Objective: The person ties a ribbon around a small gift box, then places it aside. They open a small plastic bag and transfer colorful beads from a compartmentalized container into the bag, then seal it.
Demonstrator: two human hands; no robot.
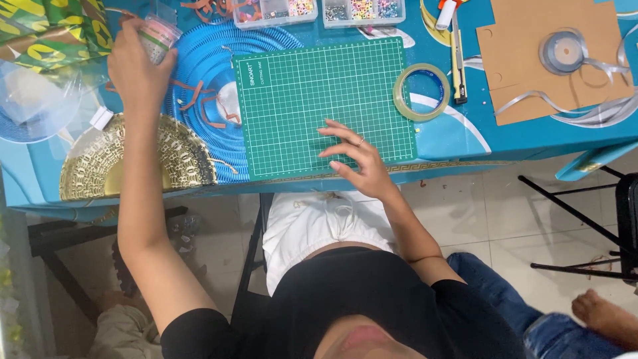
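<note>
My left hand [136, 63] reaches to the far left of the blue table and grips a small clear jar [158, 36] with pink and green contents. My right hand [355, 156] rests with its fingers spread on the near edge of a green cutting mat [306, 86], holding nothing. A ring shows on one finger. Brown strips [203, 106] lie on a blue ribbed disc [199, 66] just left of the mat.
A roll of clear tape [422, 92], a utility knife [457, 60], brown cardboard [551, 53] with a silver ribbon spool [563, 52], clear bead boxes [362, 10], a gold patterned fan shape [133, 159], green and yellow wrapping [46, 30]. Another person's foot [601, 312] and a black chair frame [585, 219] at right.
</note>
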